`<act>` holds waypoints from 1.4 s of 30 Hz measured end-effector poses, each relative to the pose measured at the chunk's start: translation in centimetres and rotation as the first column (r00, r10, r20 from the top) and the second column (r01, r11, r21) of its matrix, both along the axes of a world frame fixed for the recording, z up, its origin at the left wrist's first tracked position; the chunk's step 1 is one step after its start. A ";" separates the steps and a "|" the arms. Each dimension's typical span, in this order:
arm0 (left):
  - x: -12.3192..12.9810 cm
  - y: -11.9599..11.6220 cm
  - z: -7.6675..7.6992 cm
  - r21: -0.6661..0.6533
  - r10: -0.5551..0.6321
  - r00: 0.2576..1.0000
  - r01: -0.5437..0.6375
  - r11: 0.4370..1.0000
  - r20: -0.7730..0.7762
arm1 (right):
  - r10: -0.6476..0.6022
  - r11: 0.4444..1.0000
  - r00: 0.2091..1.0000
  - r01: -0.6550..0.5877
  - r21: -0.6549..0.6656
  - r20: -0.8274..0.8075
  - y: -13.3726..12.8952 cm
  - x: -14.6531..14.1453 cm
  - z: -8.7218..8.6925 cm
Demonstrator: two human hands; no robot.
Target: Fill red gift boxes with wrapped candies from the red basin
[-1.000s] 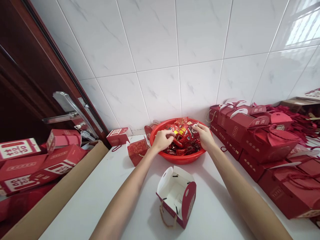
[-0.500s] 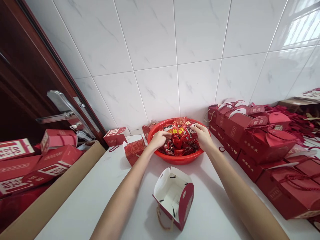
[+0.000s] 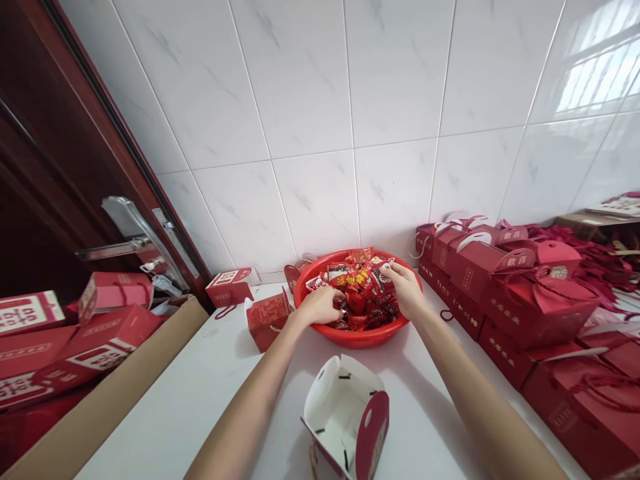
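A red basin full of red-wrapped candies stands near the tiled wall. My left hand reaches over its left rim, fingers curled down among dark red candies; what they grip, if anything, is hidden. On the right side of the basin my right hand pinches a red and white packet between thumb and fingers. In front of the basin an open box, white inside and red outside, stands on the white table between my forearms.
Red gift boxes are stacked along the right, with dark red ribbons behind. Small red boxes stand left of the basin. At far left a cardboard carton holds more boxes beside a door handle.
My left hand has moved right and down, deeper among the candies. My right hand stays at the packet. The view has tilted slightly upward, so the table things sit lower.
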State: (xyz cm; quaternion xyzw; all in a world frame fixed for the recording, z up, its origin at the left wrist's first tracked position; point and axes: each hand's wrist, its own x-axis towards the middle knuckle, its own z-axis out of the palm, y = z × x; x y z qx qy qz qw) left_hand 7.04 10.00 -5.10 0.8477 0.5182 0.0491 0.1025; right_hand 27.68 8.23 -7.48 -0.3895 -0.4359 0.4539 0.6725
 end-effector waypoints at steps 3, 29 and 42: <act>0.0 0.1 0.0 0.005 -0.039 0.999 0.039 0.999 0.029 | -0.010 1.000 1.000 0.010 -0.020 -0.015 0.0 0.0 0.1; 1.2 1.6 -1.6 -0.059 -0.061 0.759 0.130 0.990 0.648 | 0.049 0.998 0.998 -0.050 -0.023 -0.045 -0.4 0.2 0.3; 1.4 1.0 -1.6 0.041 -0.200 0.768 0.221 0.974 0.609 | 0.217 0.975 0.975 -0.218 -0.043 -0.044 -1.1 0.2 1.0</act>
